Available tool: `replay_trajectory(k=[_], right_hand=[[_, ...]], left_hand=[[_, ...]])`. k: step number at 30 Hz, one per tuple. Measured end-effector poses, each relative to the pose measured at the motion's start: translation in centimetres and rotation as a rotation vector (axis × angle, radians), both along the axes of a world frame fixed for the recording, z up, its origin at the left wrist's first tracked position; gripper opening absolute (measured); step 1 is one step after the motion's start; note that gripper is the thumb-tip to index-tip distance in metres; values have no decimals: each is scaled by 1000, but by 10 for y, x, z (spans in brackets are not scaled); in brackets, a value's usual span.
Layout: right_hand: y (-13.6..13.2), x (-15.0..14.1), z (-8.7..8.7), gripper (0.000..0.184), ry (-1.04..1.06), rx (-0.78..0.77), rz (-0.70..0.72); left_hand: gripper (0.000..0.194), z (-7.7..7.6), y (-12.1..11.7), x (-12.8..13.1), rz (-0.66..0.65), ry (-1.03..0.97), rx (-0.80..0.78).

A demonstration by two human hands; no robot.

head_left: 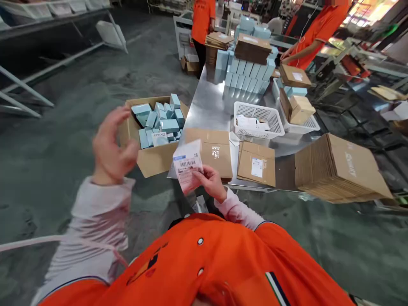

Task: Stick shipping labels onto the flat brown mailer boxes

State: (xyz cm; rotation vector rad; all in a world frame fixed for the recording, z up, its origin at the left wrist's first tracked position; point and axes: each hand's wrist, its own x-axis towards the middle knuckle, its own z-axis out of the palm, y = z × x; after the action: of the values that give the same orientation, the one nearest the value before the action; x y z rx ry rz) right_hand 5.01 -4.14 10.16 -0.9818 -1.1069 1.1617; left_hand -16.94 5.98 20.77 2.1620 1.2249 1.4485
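My right hand (pixel 212 182) pinches a small stack of white shipping labels (pixel 188 165) with barcodes, held up in front of my chest. My left hand (pixel 111 146) is raised to the left with fingers curled loosely and apart, holding nothing; it is motion-blurred. Just beyond it stands an open cardboard box (pixel 153 159) filled with several small light-blue boxes (pixel 161 123). A closed brown carton (pixel 215 151) lies on the steel table (pixel 207 106) right behind the labels.
A labelled flat carton (pixel 256 163), a stack of flat cardboard (pixel 341 170), two white baskets (pixel 258 121) and stacked blue boxes (pixel 247 70) sit on the table. Two people in orange shirts (pixel 204 21) work at the far end. Grey racks stand at the left.
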Motion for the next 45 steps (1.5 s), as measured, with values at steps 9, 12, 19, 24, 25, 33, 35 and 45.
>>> replay_trajectory(k=[9, 12, 19, 24, 25, 33, 35, 45], right_hand=[[-8, 8, -21, 52, -378, -24, -292], [3, 39, -16, 42, -561, 16, -11], [12, 78, -37, 20, -678, -114, 168], [45, 92, -56, 20, -632, -107, 184], [58, 95, -60, 19, -665, -72, 132], [162, 102, -84, 41, -1177, -234, -109], [170, 97, -87, 67, -1312, -143, -84], [42, 92, -99, 56, -1207, 476, 812]], left_hand=[[57, -99, -49, 66, -271, -512, -1055], [47, -125, -69, 86, -217, -529, -1078], [46, -164, -99, 143, 178, -456, -874], [49, -182, -93, 145, -52, -573, -1155], [52, -187, -92, 143, -115, -570, -1246], [72, -232, -127, 131, -184, -629, -1442], [75, -233, -146, 126, -167, -639, -1452], [57, -184, -52, 72, 194, -488, -1156]])
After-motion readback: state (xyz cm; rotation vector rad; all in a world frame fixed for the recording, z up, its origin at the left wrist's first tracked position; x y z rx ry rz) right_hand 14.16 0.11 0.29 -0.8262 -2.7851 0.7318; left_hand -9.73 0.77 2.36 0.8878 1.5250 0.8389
